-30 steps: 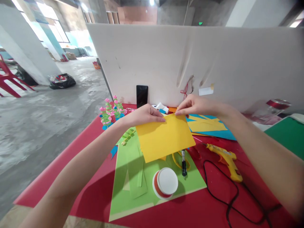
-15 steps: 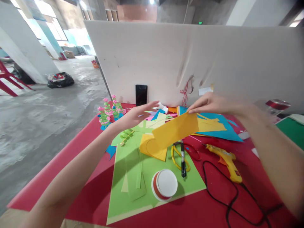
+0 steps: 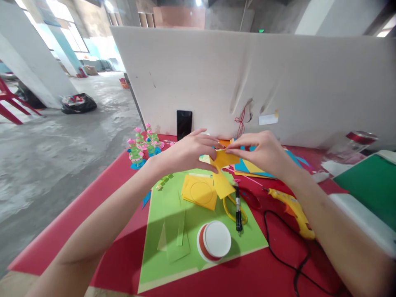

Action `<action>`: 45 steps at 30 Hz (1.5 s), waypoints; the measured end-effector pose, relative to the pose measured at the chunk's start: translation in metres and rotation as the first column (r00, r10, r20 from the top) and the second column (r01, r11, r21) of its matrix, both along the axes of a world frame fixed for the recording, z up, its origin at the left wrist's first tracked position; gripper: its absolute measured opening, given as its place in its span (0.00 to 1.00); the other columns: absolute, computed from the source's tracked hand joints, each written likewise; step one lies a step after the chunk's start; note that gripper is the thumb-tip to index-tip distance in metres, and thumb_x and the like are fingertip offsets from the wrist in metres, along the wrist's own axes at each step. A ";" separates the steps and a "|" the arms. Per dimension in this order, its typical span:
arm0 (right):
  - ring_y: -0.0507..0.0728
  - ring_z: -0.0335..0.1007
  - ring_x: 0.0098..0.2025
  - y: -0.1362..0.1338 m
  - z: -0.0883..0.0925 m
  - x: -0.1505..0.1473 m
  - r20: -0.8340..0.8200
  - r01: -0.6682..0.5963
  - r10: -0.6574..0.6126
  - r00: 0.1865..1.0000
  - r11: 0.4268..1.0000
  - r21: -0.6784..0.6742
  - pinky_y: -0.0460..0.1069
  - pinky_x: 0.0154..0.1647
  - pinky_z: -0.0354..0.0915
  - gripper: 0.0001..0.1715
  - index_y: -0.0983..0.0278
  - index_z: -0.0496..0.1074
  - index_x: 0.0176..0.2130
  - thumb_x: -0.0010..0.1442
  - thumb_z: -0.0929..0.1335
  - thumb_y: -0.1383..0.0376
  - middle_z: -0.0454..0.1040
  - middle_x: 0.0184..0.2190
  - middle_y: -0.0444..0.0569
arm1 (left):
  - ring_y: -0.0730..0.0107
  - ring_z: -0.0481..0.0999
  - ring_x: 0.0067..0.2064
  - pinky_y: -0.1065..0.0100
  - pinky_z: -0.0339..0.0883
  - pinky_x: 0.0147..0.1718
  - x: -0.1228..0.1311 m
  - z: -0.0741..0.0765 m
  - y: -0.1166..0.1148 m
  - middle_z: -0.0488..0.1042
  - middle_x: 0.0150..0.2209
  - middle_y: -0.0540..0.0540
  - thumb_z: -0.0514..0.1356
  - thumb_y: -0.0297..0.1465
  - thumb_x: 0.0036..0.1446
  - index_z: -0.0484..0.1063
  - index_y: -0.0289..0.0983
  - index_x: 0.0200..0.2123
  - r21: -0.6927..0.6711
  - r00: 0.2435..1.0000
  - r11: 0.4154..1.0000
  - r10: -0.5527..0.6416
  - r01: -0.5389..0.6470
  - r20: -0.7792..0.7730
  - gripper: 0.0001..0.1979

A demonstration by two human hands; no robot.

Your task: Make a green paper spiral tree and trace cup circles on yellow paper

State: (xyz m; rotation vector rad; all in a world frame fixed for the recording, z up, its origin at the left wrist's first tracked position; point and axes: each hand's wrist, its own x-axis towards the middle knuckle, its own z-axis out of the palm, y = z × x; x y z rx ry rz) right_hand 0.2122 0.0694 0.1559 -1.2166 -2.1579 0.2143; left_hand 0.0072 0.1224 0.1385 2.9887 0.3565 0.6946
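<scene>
Both hands hold a yellow paper strip [image 3: 223, 185] above the green sheet [image 3: 161, 264], and it is bent between them. My left hand [image 3: 194, 150] has its fingers curled around the strip's left side. My right hand [image 3: 258, 150] pinches the upper edge between thumb and fingertips. Beneath lie yellow paper squares [image 3: 199, 192], the top one marked with a circle. A black pen [image 3: 238, 210] rests across yellow-handled scissors [image 3: 229, 210], partly covered by the strip. A round white-lidded tub [image 3: 217, 239] stands nearer to me.
A yellow glue gun [image 3: 293, 210] with a black cord lies on the red tabletop [image 3: 123, 251] at right. Small pink-and-green paper plants [image 3: 136, 152] stand at the back left. A phone [image 3: 184, 123] leans against the white panel [image 3: 192, 74]. Blue and yellow sheets [image 3: 250, 167] lie behind my right hand.
My left hand has moved right and taken hold of the yellow strip. The strip, held only by my right hand before and stretched out flat, is now bent between both hands.
</scene>
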 end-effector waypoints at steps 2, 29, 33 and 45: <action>0.53 0.70 0.31 -0.010 -0.006 -0.003 -0.065 0.053 -0.053 0.996 0.999 0.010 0.46 0.31 0.62 0.09 0.62 0.76 0.33 0.54 0.67 0.62 0.76 0.30 0.44 | 0.69 0.71 0.44 0.58 0.50 0.56 0.001 -0.003 -0.005 0.73 0.41 0.46 0.60 0.34 0.52 0.69 0.36 0.29 -0.053 0.991 0.998 0.023 -0.016 0.129 0.07; 0.53 0.72 0.31 -0.045 -0.009 0.006 -0.404 0.239 -0.246 0.881 0.969 -0.069 0.47 0.34 0.69 0.05 0.57 0.75 0.31 0.53 0.68 0.61 0.76 0.28 0.41 | 0.74 0.72 0.40 0.75 0.68 0.40 0.017 -0.018 -0.025 0.72 0.38 0.48 0.64 0.26 0.47 0.67 0.36 0.37 -0.550 0.737 0.783 0.182 0.292 0.651 0.12; 0.53 0.70 0.28 -0.057 -0.012 0.000 -0.372 0.231 -0.211 0.904 0.973 0.009 0.50 0.31 0.69 0.06 0.54 0.73 0.33 0.51 0.69 0.61 0.75 0.30 0.40 | 0.73 0.72 0.40 0.74 0.69 0.40 0.020 -0.016 -0.034 0.72 0.39 0.47 0.63 0.25 0.48 0.66 0.36 0.38 -0.530 0.686 0.796 0.212 0.293 0.696 0.13; 0.53 0.70 0.28 -0.075 -0.019 -0.017 -0.398 0.368 -0.258 0.880 0.901 0.229 0.49 0.27 0.68 0.12 0.45 0.71 0.32 0.51 0.69 0.66 0.74 0.26 0.33 | 0.69 0.75 0.35 0.72 0.72 0.34 0.020 -0.013 -0.059 0.76 0.31 0.50 0.66 0.28 0.44 0.73 0.38 0.31 -0.650 0.714 0.729 0.338 0.213 0.613 0.07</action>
